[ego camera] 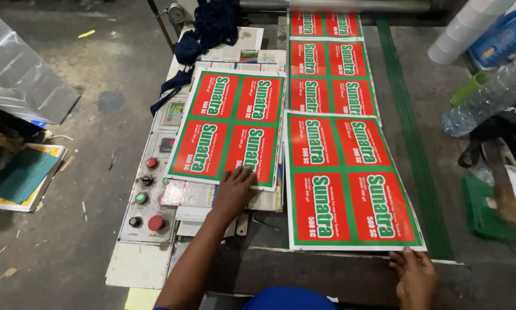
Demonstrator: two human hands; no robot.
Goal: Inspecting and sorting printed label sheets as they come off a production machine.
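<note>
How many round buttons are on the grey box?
5, on the control panel: red, black, green, black, large red. Sheets may hide others.

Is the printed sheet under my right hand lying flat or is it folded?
Flat and spread: the red and green sheet shows four whole panels, with the right hand at its near edge.
</note>
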